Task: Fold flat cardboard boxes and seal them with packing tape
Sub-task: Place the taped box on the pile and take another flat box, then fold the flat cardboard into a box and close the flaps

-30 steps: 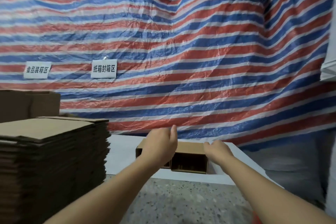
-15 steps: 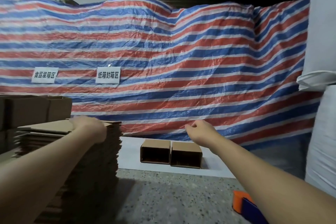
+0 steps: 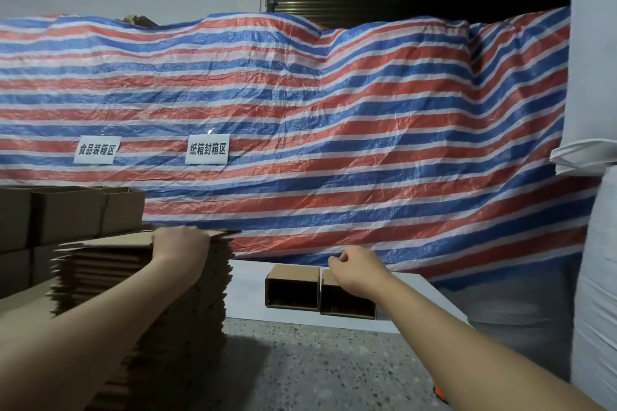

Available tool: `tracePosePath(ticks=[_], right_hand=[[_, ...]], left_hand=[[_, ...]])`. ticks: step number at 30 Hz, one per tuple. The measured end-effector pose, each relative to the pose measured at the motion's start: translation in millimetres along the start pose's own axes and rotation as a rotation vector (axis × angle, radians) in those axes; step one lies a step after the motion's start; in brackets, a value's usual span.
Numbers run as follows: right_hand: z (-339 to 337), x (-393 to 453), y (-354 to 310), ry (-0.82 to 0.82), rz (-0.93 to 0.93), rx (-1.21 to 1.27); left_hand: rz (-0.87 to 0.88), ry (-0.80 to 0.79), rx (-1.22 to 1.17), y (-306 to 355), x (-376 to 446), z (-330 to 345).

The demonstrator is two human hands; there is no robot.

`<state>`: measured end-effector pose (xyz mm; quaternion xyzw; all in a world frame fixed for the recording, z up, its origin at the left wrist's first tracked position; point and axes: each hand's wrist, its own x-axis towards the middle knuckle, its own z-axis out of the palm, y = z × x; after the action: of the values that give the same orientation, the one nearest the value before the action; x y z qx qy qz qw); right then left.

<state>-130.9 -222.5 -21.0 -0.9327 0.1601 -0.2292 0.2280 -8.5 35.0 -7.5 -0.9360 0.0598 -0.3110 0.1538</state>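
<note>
**Gripping the top sheet of the flat cardboard stack**

The left hand (image 3: 180, 245) curls over the near right corner of the topmost flat brown cardboard sheet (image 3: 117, 240), fingers closed on its edge atop the tall stack of flattened brown boxes (image 3: 147, 290). The right hand (image 3: 359, 272) hangs loosely curled and empty, in front of two folded brown cardboard boxes (image 3: 292, 287) lying side by side, touching, on a white board (image 3: 424, 297) below the red, white and blue striped tarpaulin (image 3: 334, 130).
</note>
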Motion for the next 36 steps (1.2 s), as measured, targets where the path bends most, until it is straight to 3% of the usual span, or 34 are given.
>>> tracePosePath(ticks=[3, 7, 13, 16, 20, 25, 34, 36], right_hand=[[-4.1, 0.7, -7.1, 0.028, -0.016, 0.021], [-21.3, 8.2, -20.4, 0.123, -0.039, 0.105], [-59.9, 22.1, -27.1, 0.343, 0.008, 0.632], [-78.1, 25.9, -19.7, 0.460, 0.010, 0.831], [-87.3, 11.0, 3.4, 0.452, 0.050, 0.857], [-64.5, -10.3, 34.3, 0.529, 0.102, 0.850], [21.5, -20.4, 123.1, 0.423, 0.340, 0.865], [34.1, -18.7, 139.9, 0.369, 0.382, 0.879]], left_hand=[[0.080, 0.288, 0.165, -5.2, 0.6, -32.1], [0.059, 0.468, 0.168, -13.2, 0.1, -94.6], [0.118, 0.705, -0.110, -6.5, -20.3, -157.9], [0.247, 0.737, -0.395, 5.2, -27.0, -156.7], [0.328, 0.723, -0.726, 27.2, -25.9, -133.4], [0.208, 0.613, -1.013, 73.2, -18.0, -79.7], [-0.134, -0.037, -1.758, 167.8, -48.4, 26.0], [-0.169, -0.110, -1.833, 181.0, -53.2, 41.2]])
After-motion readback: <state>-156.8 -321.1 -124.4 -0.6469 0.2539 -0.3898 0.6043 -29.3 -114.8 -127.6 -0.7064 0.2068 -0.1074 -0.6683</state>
